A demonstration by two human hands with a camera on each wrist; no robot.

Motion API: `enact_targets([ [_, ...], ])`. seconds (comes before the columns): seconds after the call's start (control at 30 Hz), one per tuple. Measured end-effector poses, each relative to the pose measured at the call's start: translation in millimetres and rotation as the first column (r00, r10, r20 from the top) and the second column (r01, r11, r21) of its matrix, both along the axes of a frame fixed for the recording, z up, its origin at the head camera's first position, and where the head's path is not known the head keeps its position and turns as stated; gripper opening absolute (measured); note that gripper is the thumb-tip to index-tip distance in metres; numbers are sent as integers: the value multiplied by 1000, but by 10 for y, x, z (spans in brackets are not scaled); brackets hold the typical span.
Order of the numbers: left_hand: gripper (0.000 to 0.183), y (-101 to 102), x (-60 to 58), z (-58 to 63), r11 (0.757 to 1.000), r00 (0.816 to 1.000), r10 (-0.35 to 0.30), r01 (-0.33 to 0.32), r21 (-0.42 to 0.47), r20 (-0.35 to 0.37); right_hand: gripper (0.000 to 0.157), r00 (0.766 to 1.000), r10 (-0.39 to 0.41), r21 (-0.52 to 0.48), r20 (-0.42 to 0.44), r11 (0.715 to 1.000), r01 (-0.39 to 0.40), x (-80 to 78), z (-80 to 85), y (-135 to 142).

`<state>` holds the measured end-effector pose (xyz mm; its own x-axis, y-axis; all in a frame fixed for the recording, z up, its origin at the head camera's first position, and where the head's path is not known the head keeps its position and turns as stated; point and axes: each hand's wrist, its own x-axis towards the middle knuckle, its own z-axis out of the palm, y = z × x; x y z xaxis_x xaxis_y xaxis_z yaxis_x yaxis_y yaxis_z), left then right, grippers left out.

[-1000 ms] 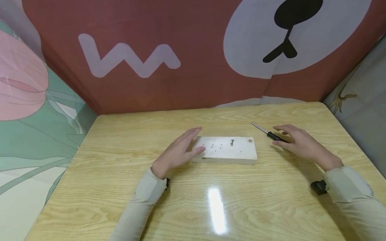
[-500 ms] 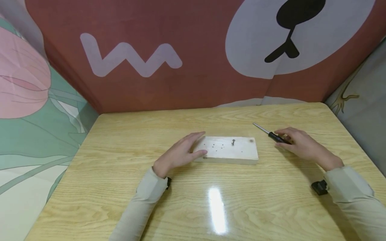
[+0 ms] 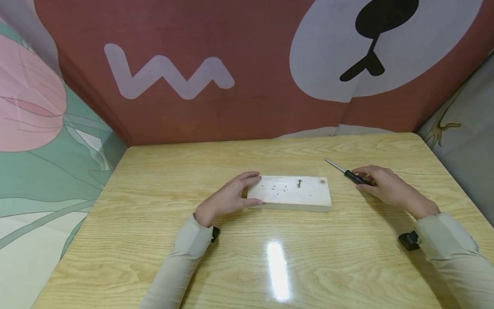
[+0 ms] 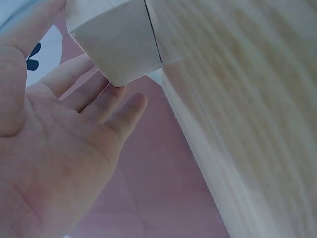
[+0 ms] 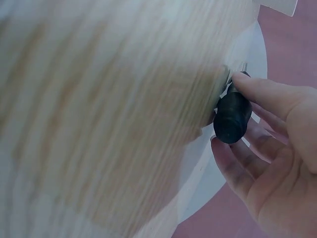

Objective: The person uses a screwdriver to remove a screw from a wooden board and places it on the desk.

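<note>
A pale wooden block [image 3: 293, 196] lies flat on the table, with several small dark holes in its top. One screw [image 3: 299, 183] stands up out of it, right of the middle. My left hand [image 3: 229, 196] holds the block's left end, thumb along the front side and fingers at the back edge. In the left wrist view the block's end [image 4: 121, 47] sits between thumb and fingers. To the right, my right hand [image 3: 387, 184] pinches the black handle of a screwdriver [image 3: 354, 177]. Its metal shaft points to the far left. The right wrist view shows the handle's butt [image 5: 232, 119] between thumb and fingertips.
The wood-grain table [image 3: 162, 184] reaches back to a red printed cloth [image 3: 173, 116]. Patterned cloths also hang at the left and right. A bright light reflection lies on the table near the front.
My left hand has come down onto the block's left end, fingers and thumb now at its edges. The right hand's fingers have closed onto the screwdriver handle. Block and screwdriver stay in place.
</note>
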<state>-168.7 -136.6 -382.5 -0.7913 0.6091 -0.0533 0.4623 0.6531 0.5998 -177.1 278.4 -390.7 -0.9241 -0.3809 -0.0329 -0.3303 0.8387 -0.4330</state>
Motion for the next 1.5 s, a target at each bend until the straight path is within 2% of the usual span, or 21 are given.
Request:
enact_targets([
  [0.17,74,1,-2,3,1000,1000,8,-8,2,0,43,1000,-7,12,0,1000,7,1,1,-6],
  [0.43,71,5,1,0,1000,999,3,-4,-8,-41,41,1000,-14,16,-1,1000,14,5,1,-22],
  [0.73,71,11,-20,-11,1000,1000,5,-4,10,-26,37,999,-47,29,14,998,47,-4,5,-22],
  [1.2,73,7,-24,-17,1000,1000,17,-17,-3,-22,32,1000,-24,13,-21,1000,24,13,-8,-2],
  [1.5,74,6,-29,-20,1000,1000,10,-10,9,-20,34,999,-30,1,-44,1000,30,37,32,19],
])
